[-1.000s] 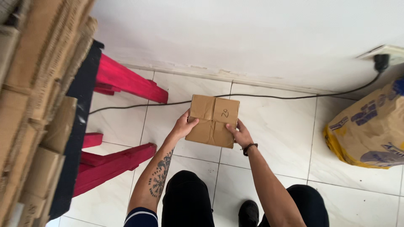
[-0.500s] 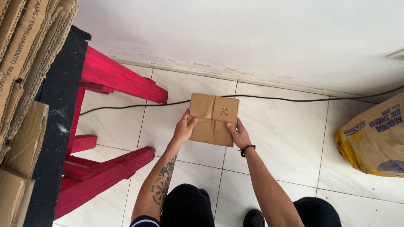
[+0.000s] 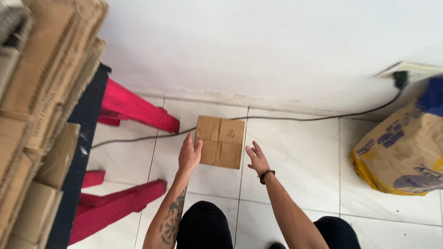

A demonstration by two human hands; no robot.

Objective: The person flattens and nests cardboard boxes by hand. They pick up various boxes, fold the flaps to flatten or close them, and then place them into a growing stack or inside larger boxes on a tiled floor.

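A small brown cardboard box point(image 3: 220, 141) sits low over the white tiled floor point(image 3: 295, 161), near the wall point(image 3: 258, 50); whether it rests on the tiles cannot be told. The left hand point(image 3: 189, 155) lies against the box's left edge with fingers straight. The right hand point(image 3: 257, 157) is spread open just beside the box's right side, not touching it. A black cable point(image 3: 295, 118) runs along the floor behind the box. A red-legged table point(image 3: 134, 109) stacked with flattened cardboard point(image 3: 41, 92) stands to the left, and a yellow paper sack point(image 3: 404, 152) to the right.

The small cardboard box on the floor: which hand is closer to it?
Left. The left hand touches the left edge of the cardboard box; the right hand hovers open just off its lower right corner.
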